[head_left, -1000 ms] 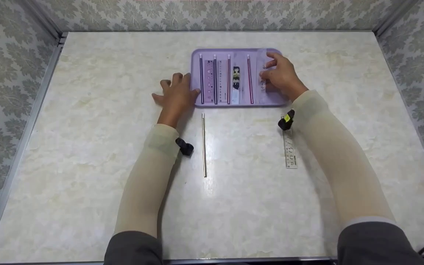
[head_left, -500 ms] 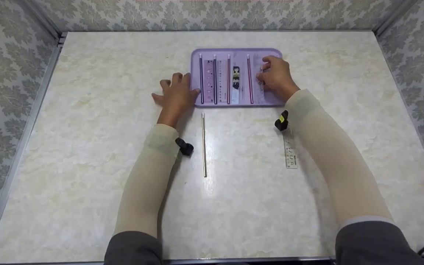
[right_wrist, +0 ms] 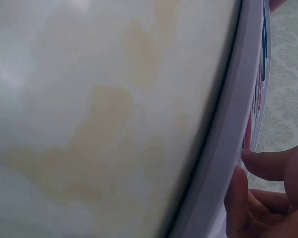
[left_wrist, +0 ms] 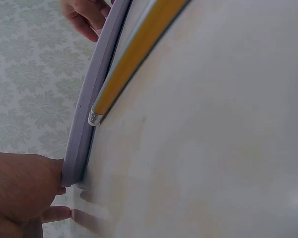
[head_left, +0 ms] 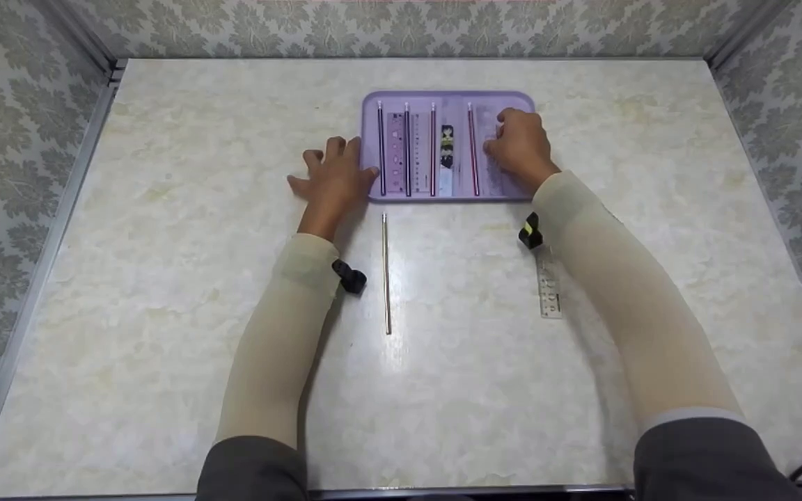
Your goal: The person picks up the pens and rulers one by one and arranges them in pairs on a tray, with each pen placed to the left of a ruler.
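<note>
A purple tray [head_left: 457, 200] lies toward the back of the table. In it are several pencils, among them a red pencil [head_left: 473, 149], plus a pink ruler [head_left: 395, 153], a clear ruler [head_left: 420, 153] and a ruler with a dark cartoon print [head_left: 447, 160]. My left hand [head_left: 335, 177] rests at the tray's left rim, fingers spread and thumb touching it. Over the tray's right part, my right hand [head_left: 521, 146] pinches a translucent ruler [head_left: 488, 177] low over the tray floor; its fingers cover much of it. The right wrist view shows thumb and forefinger close together behind the rim.
A gold pencil [head_left: 386, 278] lies on the table in front of the tray, its orange side showing in the left wrist view. Another clear ruler [head_left: 549, 292] lies at right, partly under the right forearm. Patterned walls [head_left: 408, 31] bound the table behind and at both sides.
The right hand has moved slightly left and down, lowering the translucent ruler into the tray beside the red pencil. The left hand stays in place.
</note>
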Available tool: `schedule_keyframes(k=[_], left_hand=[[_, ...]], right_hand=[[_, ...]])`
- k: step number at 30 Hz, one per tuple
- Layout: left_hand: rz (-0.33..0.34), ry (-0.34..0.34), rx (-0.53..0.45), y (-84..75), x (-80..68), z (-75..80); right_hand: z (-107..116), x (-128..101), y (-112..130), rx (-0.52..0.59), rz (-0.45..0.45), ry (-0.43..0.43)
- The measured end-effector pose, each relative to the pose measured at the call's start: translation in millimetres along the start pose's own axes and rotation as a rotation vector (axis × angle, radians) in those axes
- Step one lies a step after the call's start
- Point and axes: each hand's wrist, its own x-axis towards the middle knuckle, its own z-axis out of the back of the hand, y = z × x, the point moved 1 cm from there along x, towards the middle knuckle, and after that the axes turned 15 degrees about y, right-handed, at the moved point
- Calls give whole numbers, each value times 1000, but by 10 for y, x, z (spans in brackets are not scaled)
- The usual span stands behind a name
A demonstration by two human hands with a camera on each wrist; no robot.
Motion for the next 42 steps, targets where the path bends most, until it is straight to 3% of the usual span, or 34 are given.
schedule_keyframes(k=[9, 16, 25, 32, 42], left_hand=[[-7, -4, -13, -9, -15, 11], [3, 9, -23, -12, -15, 23], [0, 3, -16, -5, -16, 21], [-2, -17, 6, -2, -11, 5], [-4, -11, 3, 6, -4, 2]], right_hand=[[-6, -49, 33, -29, 4, -28], [-115, -288, 267, -75, 160, -95], [-541, -752, 668, -195, 363, 102], [-875, -1037, 837, -315, 435, 194], [-1219, -1262, 943, -449, 458, 182]])
